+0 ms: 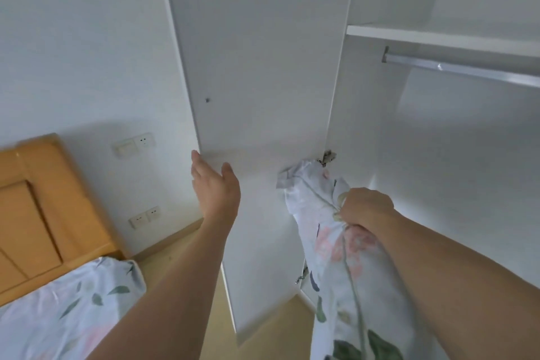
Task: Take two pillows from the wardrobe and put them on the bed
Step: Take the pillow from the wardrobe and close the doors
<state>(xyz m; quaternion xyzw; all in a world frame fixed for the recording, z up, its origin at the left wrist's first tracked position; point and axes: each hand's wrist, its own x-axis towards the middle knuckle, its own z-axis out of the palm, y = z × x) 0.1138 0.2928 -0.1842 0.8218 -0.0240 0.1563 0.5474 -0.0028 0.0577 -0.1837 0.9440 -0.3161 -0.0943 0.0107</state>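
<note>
Hands first: the left hand [214, 184] is flat and open by the wardrobe door [257, 73], likely holding it wide; the right hand [366, 207] squeezes a flowery pillow [344, 266] by its top, out of the wardrobe; the bed [58, 307] waits nearby.

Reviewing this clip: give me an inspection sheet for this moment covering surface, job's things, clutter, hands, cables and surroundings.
Surface: bed at lower left, floral cover, wooden headboard behind it.
Job's things: floral pillow held up at the open wardrobe; second pillow not identifiable.
Clutter: nothing seen.
Hands: left hand open, fingers straight, by the wardrobe door edge; right hand grips the pillow's fabric.
Cables: nothing seen.
Surroundings: white wall, wall sockets, switch plate, hanging rail under a shelf, wood-tone floor.
</note>
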